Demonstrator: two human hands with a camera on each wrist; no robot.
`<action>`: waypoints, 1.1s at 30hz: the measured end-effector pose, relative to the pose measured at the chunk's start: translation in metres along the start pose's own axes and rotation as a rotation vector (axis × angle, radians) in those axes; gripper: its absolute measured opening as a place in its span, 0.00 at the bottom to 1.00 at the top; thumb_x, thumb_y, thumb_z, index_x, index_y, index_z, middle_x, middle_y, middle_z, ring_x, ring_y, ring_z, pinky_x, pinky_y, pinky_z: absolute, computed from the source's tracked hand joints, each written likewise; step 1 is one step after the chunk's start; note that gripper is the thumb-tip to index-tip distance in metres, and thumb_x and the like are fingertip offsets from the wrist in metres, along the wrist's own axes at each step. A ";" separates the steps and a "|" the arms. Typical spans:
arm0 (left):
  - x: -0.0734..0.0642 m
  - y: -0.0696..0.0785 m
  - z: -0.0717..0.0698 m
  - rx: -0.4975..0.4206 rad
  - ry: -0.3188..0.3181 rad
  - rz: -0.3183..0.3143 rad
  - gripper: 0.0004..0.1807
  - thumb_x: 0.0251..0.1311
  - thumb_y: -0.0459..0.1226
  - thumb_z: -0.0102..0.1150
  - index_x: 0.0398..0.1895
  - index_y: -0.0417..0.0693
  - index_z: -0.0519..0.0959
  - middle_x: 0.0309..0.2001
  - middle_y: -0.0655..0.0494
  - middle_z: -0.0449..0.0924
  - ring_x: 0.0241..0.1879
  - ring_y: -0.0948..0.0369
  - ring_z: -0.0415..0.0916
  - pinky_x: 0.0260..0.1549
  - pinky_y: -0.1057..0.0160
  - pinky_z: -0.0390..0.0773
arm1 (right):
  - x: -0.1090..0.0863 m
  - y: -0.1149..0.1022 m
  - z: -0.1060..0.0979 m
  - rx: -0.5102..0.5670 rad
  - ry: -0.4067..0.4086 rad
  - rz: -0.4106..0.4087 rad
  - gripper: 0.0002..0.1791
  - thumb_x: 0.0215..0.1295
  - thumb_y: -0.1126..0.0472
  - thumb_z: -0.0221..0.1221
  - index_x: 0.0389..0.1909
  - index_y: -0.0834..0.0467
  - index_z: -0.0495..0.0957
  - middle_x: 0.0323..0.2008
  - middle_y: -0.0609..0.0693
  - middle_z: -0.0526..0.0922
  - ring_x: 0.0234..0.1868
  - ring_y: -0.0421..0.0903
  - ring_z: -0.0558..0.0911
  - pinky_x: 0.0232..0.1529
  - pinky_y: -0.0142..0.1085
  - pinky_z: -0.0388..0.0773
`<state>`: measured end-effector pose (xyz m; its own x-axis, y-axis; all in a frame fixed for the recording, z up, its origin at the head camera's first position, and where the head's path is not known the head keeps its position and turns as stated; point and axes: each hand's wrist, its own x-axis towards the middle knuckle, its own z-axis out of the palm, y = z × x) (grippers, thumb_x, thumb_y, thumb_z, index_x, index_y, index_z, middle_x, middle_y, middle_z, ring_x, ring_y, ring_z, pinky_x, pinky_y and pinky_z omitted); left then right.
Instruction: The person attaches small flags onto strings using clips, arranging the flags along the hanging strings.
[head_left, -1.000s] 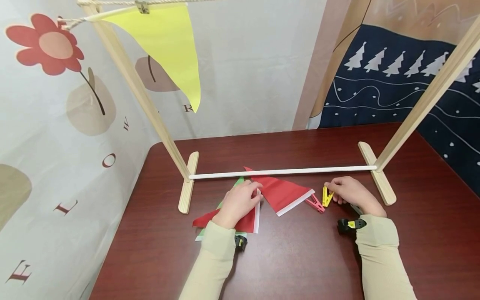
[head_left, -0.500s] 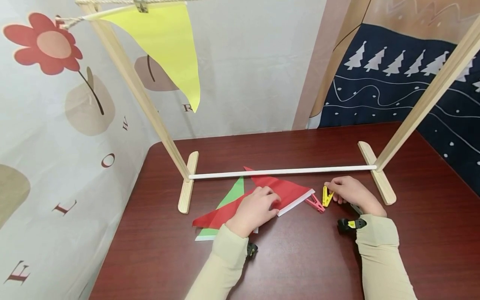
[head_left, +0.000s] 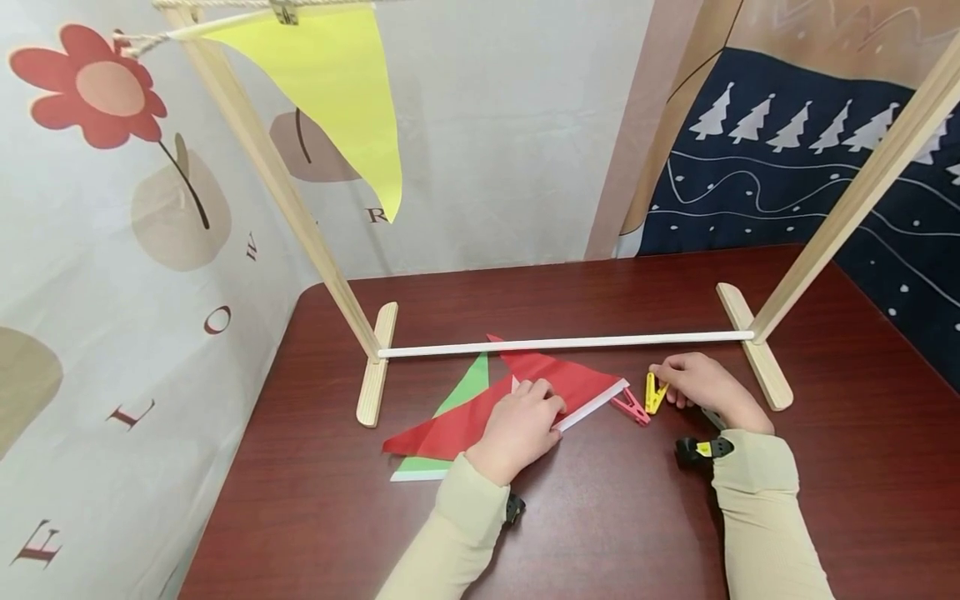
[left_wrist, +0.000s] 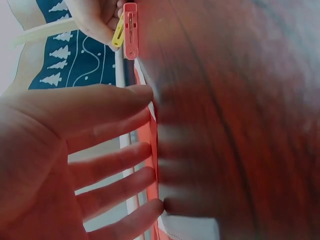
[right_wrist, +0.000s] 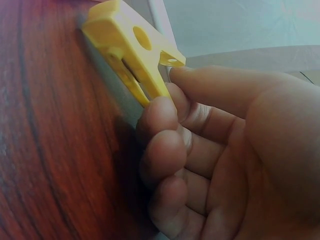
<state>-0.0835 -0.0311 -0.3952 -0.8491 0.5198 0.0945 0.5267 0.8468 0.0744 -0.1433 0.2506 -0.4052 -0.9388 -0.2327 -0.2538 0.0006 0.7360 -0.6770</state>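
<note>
Under the left hand: the left red pennant, tip pointing left, long axis slanting away up to the right beneath the palm.
Left fingers: apart and nearly straight, touching the red material; I see no pinch.
Right red pennant: just right of those fingers, tip lying left under the white bar, white edge toward the right; the left hand is nearer to it.
Right hand: thumb and fingers together on 1 yellow clip, which sits to that hand's left.
Pink clip: between the yellow clip and the white edge; I cannot tell whether it touches the pennant.
Green pennant: partly under the left red one.
Table: dark red, wood-grained.
Room: 2 wooden posts, 1 yellow pennant hanging high on the left, printed hangings behind.
</note>
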 end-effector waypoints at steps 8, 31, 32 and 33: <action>0.000 0.005 0.002 0.025 0.005 -0.055 0.09 0.47 0.43 0.63 0.34 0.58 0.80 0.36 0.60 0.71 0.37 0.61 0.68 0.22 0.63 0.73 | -0.001 0.002 0.001 0.001 0.001 0.005 0.20 0.65 0.50 0.48 0.20 0.60 0.72 0.15 0.49 0.73 0.18 0.45 0.72 0.22 0.37 0.69; 0.004 -0.012 0.006 -0.004 0.026 -0.135 0.08 0.48 0.43 0.58 0.22 0.53 0.70 0.28 0.58 0.66 0.31 0.59 0.65 0.16 0.63 0.69 | 0.000 0.000 0.000 0.014 0.005 0.005 0.21 0.65 0.50 0.47 0.20 0.60 0.72 0.15 0.50 0.73 0.18 0.45 0.72 0.21 0.37 0.70; 0.004 -0.011 0.005 -0.004 0.022 -0.139 0.08 0.49 0.43 0.58 0.23 0.52 0.70 0.28 0.58 0.66 0.31 0.60 0.65 0.17 0.63 0.69 | 0.000 0.000 0.000 0.012 0.007 0.004 0.21 0.65 0.50 0.47 0.20 0.60 0.72 0.15 0.50 0.73 0.18 0.45 0.72 0.21 0.37 0.70; 0.005 -0.011 0.005 -0.006 0.017 -0.145 0.08 0.49 0.43 0.57 0.24 0.52 0.70 0.29 0.58 0.67 0.31 0.60 0.65 0.18 0.63 0.69 | 0.000 0.000 0.000 0.010 0.008 0.002 0.21 0.65 0.49 0.47 0.20 0.61 0.72 0.15 0.50 0.73 0.18 0.45 0.72 0.21 0.37 0.70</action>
<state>-0.0935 -0.0371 -0.4005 -0.9153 0.3904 0.0989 0.3991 0.9120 0.0942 -0.1436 0.2505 -0.4049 -0.9416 -0.2257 -0.2498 0.0062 0.7301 -0.6833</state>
